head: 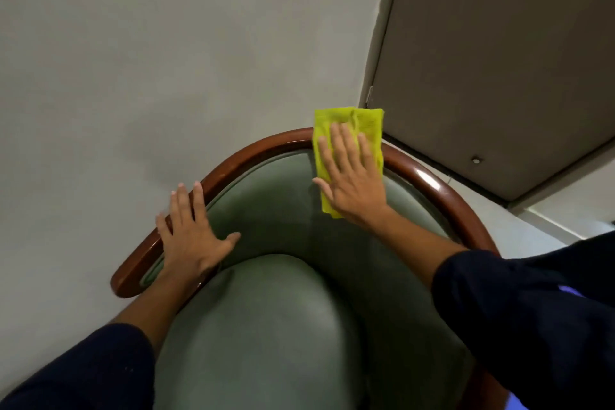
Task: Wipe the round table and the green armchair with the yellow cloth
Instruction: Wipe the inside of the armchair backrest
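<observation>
The person is leaning over the green armchair point(266, 309), and the right hand point(352, 183) lies flat with its fingers spread on the yellow cloth point(366, 123), pressing it against the top of the padded backrest where the upholstery meets the curved wooden rail point(259, 146). The cloth's upper edge laps over that rail, close to the chair's far right curve. So this grip is an open palm pinning the cloth rather than a closed hold. The left hand point(189, 236) rests open and empty on the left end of the rail, its thumb on the green padding, and looks to be bracing the chair. The round table is not in sight, so I cannot say how it stands. The step in hand seems to be the backrest. To do it well, I would keep the palm flat and the pressure even, sweep along the curve from one end to the other in overlapping passes, and work into the seam under the rail, where dust likely gathers. Keeping the cloth folded should stop it bunching.
</observation>
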